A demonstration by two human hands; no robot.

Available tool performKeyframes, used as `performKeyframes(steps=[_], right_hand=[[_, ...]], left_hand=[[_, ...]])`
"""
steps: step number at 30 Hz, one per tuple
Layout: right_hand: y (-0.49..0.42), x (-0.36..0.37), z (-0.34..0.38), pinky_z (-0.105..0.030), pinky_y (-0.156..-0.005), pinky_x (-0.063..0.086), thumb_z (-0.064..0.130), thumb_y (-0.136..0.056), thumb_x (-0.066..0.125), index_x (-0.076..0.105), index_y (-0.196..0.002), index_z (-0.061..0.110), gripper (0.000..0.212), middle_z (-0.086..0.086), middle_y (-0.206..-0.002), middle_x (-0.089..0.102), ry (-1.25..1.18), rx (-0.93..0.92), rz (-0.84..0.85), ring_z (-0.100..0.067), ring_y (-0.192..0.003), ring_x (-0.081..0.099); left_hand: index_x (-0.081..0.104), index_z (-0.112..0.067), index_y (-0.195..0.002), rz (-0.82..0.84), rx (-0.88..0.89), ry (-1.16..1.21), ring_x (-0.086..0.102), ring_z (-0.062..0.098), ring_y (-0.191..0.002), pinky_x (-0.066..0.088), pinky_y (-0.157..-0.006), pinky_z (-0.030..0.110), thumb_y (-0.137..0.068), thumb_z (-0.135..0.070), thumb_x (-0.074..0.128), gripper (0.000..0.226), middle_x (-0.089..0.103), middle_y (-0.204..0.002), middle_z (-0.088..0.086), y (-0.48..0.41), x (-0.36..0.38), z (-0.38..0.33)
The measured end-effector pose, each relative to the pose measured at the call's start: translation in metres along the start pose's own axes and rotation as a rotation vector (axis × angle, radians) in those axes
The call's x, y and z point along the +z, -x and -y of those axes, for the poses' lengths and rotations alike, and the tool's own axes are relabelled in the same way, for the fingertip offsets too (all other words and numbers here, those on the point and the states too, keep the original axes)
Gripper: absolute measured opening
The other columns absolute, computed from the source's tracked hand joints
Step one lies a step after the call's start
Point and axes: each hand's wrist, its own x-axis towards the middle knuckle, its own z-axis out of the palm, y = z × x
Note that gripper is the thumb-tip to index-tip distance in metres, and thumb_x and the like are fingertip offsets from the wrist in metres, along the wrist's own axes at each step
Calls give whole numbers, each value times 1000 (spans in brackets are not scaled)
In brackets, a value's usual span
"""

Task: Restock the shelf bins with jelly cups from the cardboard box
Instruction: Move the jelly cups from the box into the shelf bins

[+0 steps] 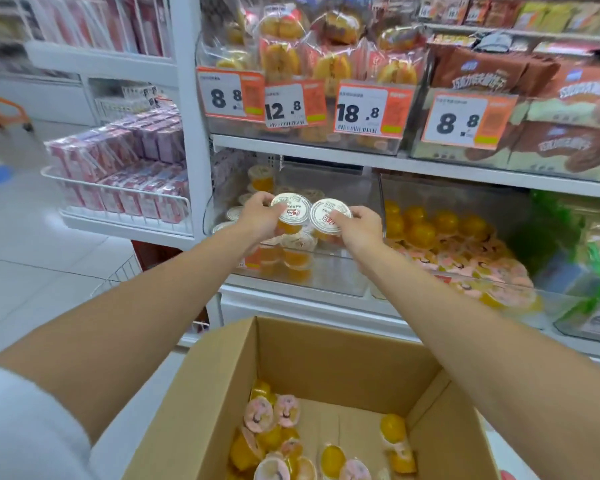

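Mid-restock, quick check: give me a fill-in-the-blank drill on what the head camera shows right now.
1. The left hand holds a jelly cup and the right hand a second cup, both with ____ lids.
2. Both are over the clear bin on the ____ of the pair.
3. The other bin holds cups with mostly ____ lids.
4. The cardboard box below the arms is ____ at the top, with cups inside.
Missing words: white; left; pink; open.

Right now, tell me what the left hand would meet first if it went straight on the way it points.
Most likely the jelly cups stacked at the back of the clear bin. The left hand, gripping a white-lidded jelly cup, points into that bin; depth is unclear.
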Motion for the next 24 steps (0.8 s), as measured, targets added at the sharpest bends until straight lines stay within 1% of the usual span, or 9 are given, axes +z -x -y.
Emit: performKeyframes(steps=[3, 5, 7, 10, 13, 16, 18, 21, 24], right_hand=[[-34, 28, 9, -35, -79, 55, 26, -87, 66, 61, -105, 13, 22, -3, -101, 67, 20, 9, -39, -22, -91, 65], [-64, 44, 7, -39, -83, 56, 21, -87, 64, 57, -104, 13, 20, -6, -107, 65, -23, 53, -75, -25, -92, 64], [-96, 56, 4, -38, -85, 56, 17, -91, 58, 52, -101, 13, 12, -10, -103, 63, -20, 81, -85, -24, -90, 61], [-139, 65, -3, -25, -69, 50, 23, -95, 57, 58, -115, 8, 25, -6, -93, 60, 73, 61, -9, -21, -93, 60], [-163, 73, -19, -37, -88, 53, 33, -88, 64, 63, -117, 6, 40, -9, -115, 66, 128, -1, -53, -28, -106, 62], [-164, 78, -35, -29, -86, 45, 34, -85, 69, 46, -129, 16, 53, 0, -119, 55, 2, -61, -148, -18, -102, 54], [-161, 77, -38, -29, -83, 44, 37, -82, 72, 47, -120, 21, 49, 3, -116, 54, 15, -116, -170, -16, -99, 53], [-162, 77, -42, -25, -87, 47, 38, -78, 75, 57, -101, 23, 33, 6, -110, 59, 103, -226, -149, -10, -98, 55], [-166, 79, -47, -19, -85, 46, 31, -83, 72, 63, -107, 20, 28, 0, -118, 58, 204, -322, -156, -7, -97, 55]], left_hand=[[49, -11, -124, -47, 0, -46, 63, 26, -101, 59, -80, 40, -100, -20, 50, 26, 57, -125, 13, -45, 3, -1], [47, -4, -134, -114, 27, -170, 61, 30, -103, 55, -89, 42, -99, -19, 48, 38, 56, -128, 16, -79, 9, -2], [46, 1, -134, -159, 52, -414, 54, 33, -119, 45, -99, 35, -101, -19, 43, 38, 54, -133, 18, -115, 18, -7], [48, -7, -133, -188, 266, -900, 49, 30, -125, 40, -97, 35, -102, -30, 39, 40, 52, -135, 15, -157, 30, -11], [49, -20, -134, -323, 440, -1270, 41, 32, -129, 35, -102, 45, -97, -43, 45, 44, 47, -137, 12, -182, 32, 6], [46, -20, -137, -419, 571, -1150, 51, 34, -120, 39, -100, 43, -95, -32, 54, 45, 54, -131, 12, -195, 20, 20], [48, -23, -136, -397, 629, -999, 57, 34, -114, 42, -97, 41, -95, -28, 53, 41, 62, -125, 11, -198, 15, 25], [33, -34, -147, -276, 643, -1137, 36, 32, -137, 24, -111, 47, -98, -49, 39, 51, 45, -147, 3, -201, 17, 37], [18, -37, -152, -173, 582, -1229, 25, 28, -143, 14, -115, 53, -88, -74, 26, 73, 37, -152, 1, -206, 17, 36]])
